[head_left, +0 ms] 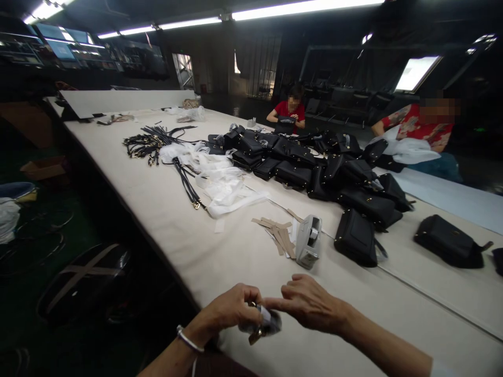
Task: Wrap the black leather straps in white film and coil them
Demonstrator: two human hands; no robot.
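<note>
Near the table's front edge, my left hand is closed around a small coiled dark strap with gold metal ends and a whitish clear wrap about it. The bundle is partly blurred. My right hand stretches its index finger out to the bundle and touches it at the top, the other fingers curled back; its thumb is hidden. Beyond my hands stands a grey tape dispenser, with brown paper strips beside it on the left.
Black handbags are piled across the table. Black straps with gold clasps and white plastic wrapping lie further left. Two people in red tops sit at the far side. A dark taped bundle is on the floor.
</note>
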